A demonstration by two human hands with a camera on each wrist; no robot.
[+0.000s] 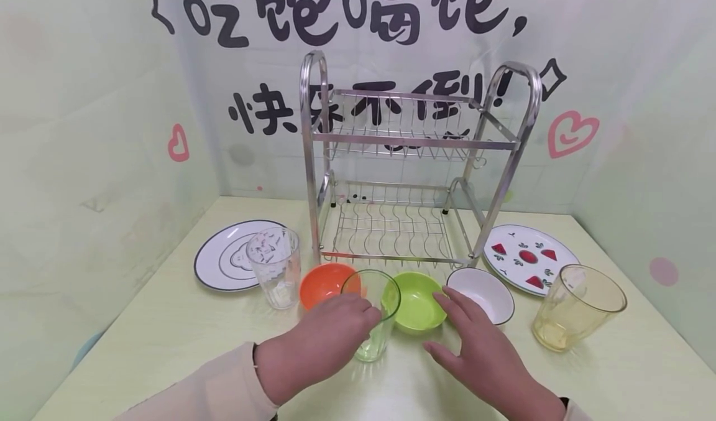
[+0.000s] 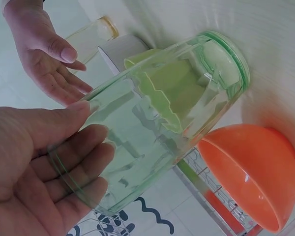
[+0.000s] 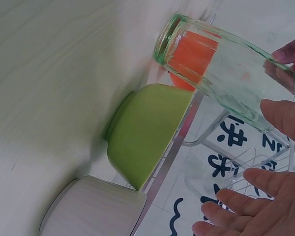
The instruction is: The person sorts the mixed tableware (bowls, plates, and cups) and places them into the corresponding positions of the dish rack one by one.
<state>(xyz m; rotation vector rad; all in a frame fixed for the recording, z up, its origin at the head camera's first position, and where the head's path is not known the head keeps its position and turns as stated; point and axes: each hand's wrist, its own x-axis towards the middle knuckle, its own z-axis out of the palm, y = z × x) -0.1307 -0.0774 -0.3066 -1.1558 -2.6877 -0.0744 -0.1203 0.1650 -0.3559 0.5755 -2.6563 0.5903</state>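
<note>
My left hand (image 1: pixel 321 340) holds a clear green-tinted drinking glass (image 1: pixel 373 340) near its rim, thumb on one side and fingers on the other. The glass (image 2: pixel 152 123) stands upright on the table in front of an orange bowl (image 1: pixel 321 282) and a lime-green bowl (image 1: pixel 419 303). My right hand (image 1: pixel 486 352) holds nothing; its fingers are spread, close to the green bowl and a white bowl (image 1: pixel 486 293). In the right wrist view, the right hand's fingers (image 3: pixel 246 196) hang apart beside the green glass (image 3: pixel 226 69).
A two-tier metal dish rack (image 1: pixel 391 259) stands behind the bowls. To the left are a white plate (image 1: pixel 218 262) and a clear glass (image 1: pixel 282 281). A watermelon-patterned plate (image 1: pixel 517 240) and a yellow-tinted glass (image 1: pixel 570 321) are on the right. Printed fabric walls surround the table (image 1: pixel 184 352).
</note>
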